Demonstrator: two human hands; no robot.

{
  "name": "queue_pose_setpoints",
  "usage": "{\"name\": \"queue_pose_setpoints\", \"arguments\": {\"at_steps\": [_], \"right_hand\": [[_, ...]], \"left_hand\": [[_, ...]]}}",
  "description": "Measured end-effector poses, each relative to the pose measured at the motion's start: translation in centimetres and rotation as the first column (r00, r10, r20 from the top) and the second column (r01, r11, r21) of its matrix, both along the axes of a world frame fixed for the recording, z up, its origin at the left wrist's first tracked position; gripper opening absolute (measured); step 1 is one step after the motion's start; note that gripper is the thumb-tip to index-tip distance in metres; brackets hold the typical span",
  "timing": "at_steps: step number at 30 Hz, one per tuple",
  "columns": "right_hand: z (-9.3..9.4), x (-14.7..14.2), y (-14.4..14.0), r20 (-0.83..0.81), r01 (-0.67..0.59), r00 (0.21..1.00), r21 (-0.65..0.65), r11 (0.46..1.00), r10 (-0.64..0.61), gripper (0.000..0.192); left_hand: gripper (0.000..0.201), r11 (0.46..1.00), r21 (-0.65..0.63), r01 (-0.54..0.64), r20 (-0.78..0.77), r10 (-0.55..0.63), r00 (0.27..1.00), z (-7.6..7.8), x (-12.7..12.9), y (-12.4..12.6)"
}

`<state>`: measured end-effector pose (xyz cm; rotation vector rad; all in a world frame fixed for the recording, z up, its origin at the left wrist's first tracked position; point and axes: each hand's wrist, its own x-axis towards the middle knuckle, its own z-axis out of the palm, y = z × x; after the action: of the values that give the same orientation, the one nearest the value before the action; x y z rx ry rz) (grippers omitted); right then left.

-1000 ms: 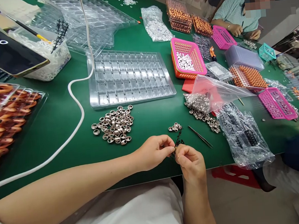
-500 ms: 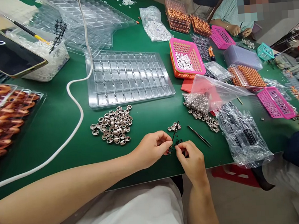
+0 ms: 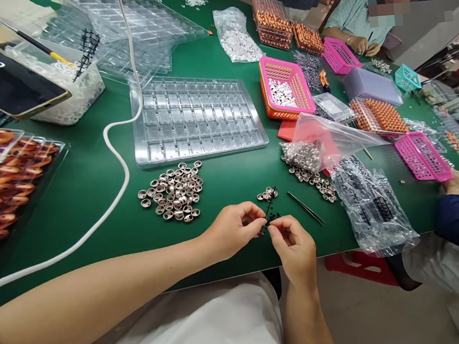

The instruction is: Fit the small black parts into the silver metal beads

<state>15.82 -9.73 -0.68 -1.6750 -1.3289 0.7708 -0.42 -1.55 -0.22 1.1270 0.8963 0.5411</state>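
Note:
My left hand [image 3: 239,225] pinches a thin black plastic sprue [image 3: 270,203] that sticks up between its fingers. Close beside it, my right hand [image 3: 294,243] has thumb and forefinger together at the lower end of that sprue; whether a small part is between them is hidden. Tiny black pieces [image 3: 273,216] lie on the green table just behind the fingertips. Beyond them sit several silver ring-like metal parts [image 3: 263,195]. Tweezers [image 3: 306,208] rest to the right of my hands. A larger heap of the metal parts [image 3: 177,193] lies to the left.
A clear compartment tray [image 3: 202,155] lies behind the heap. On the right are a bag of metal parts [image 3: 305,155], a bag of black sprues [image 3: 376,213] and a pink basket [image 3: 309,99]. A white cable [image 3: 122,172] crosses the left side. A co-worker's hand [image 3: 457,183] touches another basket.
My right hand has moved slightly left and up, so its fingertips now meet my left hand's at the sprue. At the far right, the co-worker's hand has shifted left to the pink basket.

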Motion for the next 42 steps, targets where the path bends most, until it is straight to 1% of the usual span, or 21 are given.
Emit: {"name": "queue_pose_setpoints", "arguments": {"at_steps": [4, 8, 12, 16, 18, 21, 22, 24, 26, 28, 29, 31, 33, 35, 38, 40, 42], "right_hand": [[0.0, -0.5, 0.3, -0.062, 0.019, 0.998, -0.023, 1.000, -0.020, 0.013], [-0.1, -0.6, 0.4, -0.126, 0.035, 0.991, -0.050, 0.998, -0.041, 0.012], [-0.5, -0.1, 0.5, -0.287, -0.025, 0.958, -0.079, 0.997, 0.001, 0.014], [-1.4, 0.4, 0.5, -0.463, -0.126, 0.883, -0.066, 0.990, 0.082, 0.015], [-1.5, 0.5, 0.5, -0.500, -0.164, 0.858, -0.052, 0.985, 0.116, 0.018], [-1.2, 0.4, 0.4, -0.507, -0.199, 0.847, -0.021, 0.980, 0.161, 0.022], [-1.0, 0.4, 0.4, -0.491, -0.202, 0.855, -0.014, 0.979, 0.169, 0.022], [-0.4, 0.6, 0.4, -0.399, -0.176, 0.904, -0.021, 0.984, 0.153, 0.020], [0.0, 0.8, 0.5, -0.221, -0.116, 0.970, -0.041, 0.992, 0.104, 0.019], [0.1, 1.2, 0.7, 0.003, -0.061, 0.998, -0.025, 0.998, 0.061, 0.018], [0.1, 1.3, 0.8, 0.110, -0.055, 0.992, 0.000, 0.999, 0.054, 0.017], [-0.2, 1.5, 1.0, 0.286, -0.081, 0.956, 0.055, 0.995, 0.062, 0.016], [-0.6, 1.6, 1.1, 0.397, -0.127, 0.914, 0.084, 0.988, 0.084, 0.015], [-0.9, 1.6, 1.1, 0.455, -0.150, 0.886, 0.097, 0.984, 0.090, 0.013], [-1.1, 1.7, 0.9, 0.488, -0.154, 0.869, 0.108, 0.982, 0.083, 0.014], [-1.1, 1.7, 0.7, 0.482, -0.148, 0.873, 0.121, 0.982, 0.072, 0.012], [-0.8, 1.6, 0.5, 0.444, -0.137, 0.894, 0.138, 0.981, 0.062, 0.010]], "left_hand": [[0.015, 0.997, 0.070, 0.030, -0.014, -0.029, 0.999, 0.1, 0.0, -0.2], [0.013, 0.991, 0.122, 0.051, -0.020, -0.049, 0.999, 0.3, -0.1, -0.2], [0.010, 0.994, 0.061, 0.089, 0.022, -0.090, 0.996, 0.5, -0.2, -0.1], [0.007, 0.987, -0.066, 0.144, 0.079, -0.138, 0.987, 0.7, -0.2, -0.1], [0.006, 0.984, -0.103, 0.146, 0.087, -0.138, 0.987, 0.7, -0.1, 0.0], [0.005, 0.989, -0.102, 0.104, 0.058, -0.098, 0.994, 0.6, 0.0, 0.2], [0.005, 0.992, -0.096, 0.087, 0.050, -0.083, 0.995, 0.6, -0.1, 0.3], [0.006, 0.994, -0.089, 0.070, 0.051, -0.066, 0.997, 0.5, -0.1, 0.4], [0.007, 0.994, -0.092, 0.059, 0.055, -0.055, 0.997, 0.5, -0.1, 0.4], [0.008, 0.994, -0.097, 0.053, 0.053, -0.048, 0.997, 0.6, 0.0, 0.4], [0.007, 0.994, -0.097, 0.051, 0.050, -0.046, 0.998, 0.6, 0.0, 0.3], [0.007, 0.995, -0.087, 0.045, 0.037, -0.042, 0.998, 0.7, 0.0, 0.2], [0.008, 0.996, -0.074, 0.040, 0.022, -0.038, 0.999, 0.8, 0.0, 0.2], [0.009, 0.997, -0.072, 0.035, 0.012, -0.035, 0.999, 0.8, 0.0, 0.2], [0.010, 0.997, -0.075, 0.021, 0.007, -0.021, 1.000, 0.8, -0.1, 0.2], [0.011, 0.998, -0.063, 0.013, -0.001, -0.013, 1.000, 0.7, -0.1, 0.2], [0.012, 0.999, -0.042, 0.005, -0.013, -0.006, 1.000, 0.6, -0.1, 0.2]]}}
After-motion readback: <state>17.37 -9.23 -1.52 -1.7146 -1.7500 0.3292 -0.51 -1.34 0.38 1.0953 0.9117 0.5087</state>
